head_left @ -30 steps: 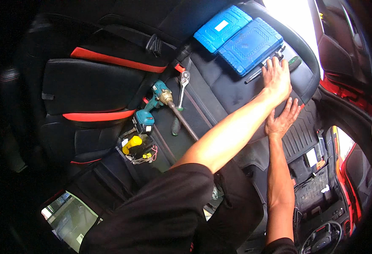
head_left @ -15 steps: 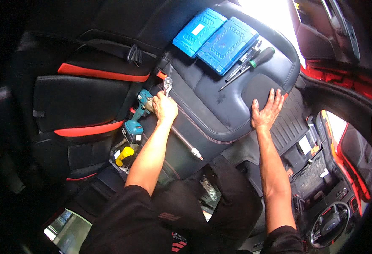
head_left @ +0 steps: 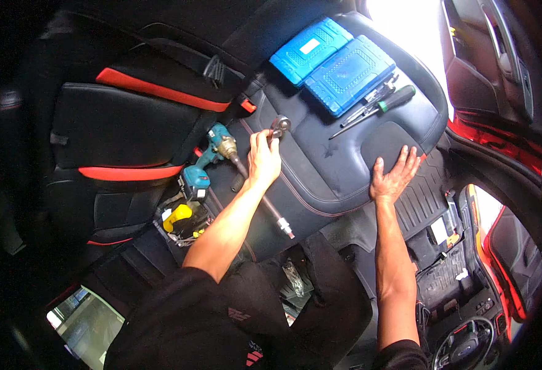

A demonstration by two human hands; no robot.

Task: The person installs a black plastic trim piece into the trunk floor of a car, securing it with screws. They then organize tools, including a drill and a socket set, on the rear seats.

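My left hand (head_left: pixel 263 163) is closed around the handle of a ratchet wrench (head_left: pixel 280 126), its round head showing past the fingers above the black seat cushion. Just left of that hand, a teal cordless impact driver (head_left: pixel 212 147) lies on the seat. A long metal extension bar (head_left: pixel 272 211) passes under my left wrist; whether it joins the driver is hidden. My right hand (head_left: pixel 392 180) rests with fingers spread on the padded front corner of the seat. A screwdriver (head_left: pixel 379 107) with a black and green handle lies farther off on the cushion.
Two blue plastic cases (head_left: pixel 350 75) lie side by side on the seat, beside some slim metal tools. An open container (head_left: pixel 167 229) with a yellow object stands at left. A red buckle (head_left: pixel 247 105) sits between the seats. A steering wheel (head_left: pixel 465 350) is at lower right.
My left hand has carried the ratchet wrench to the right, away from the impact driver, uncovering its nose. My right hand stays on the seat corner. The view has shifted slightly.
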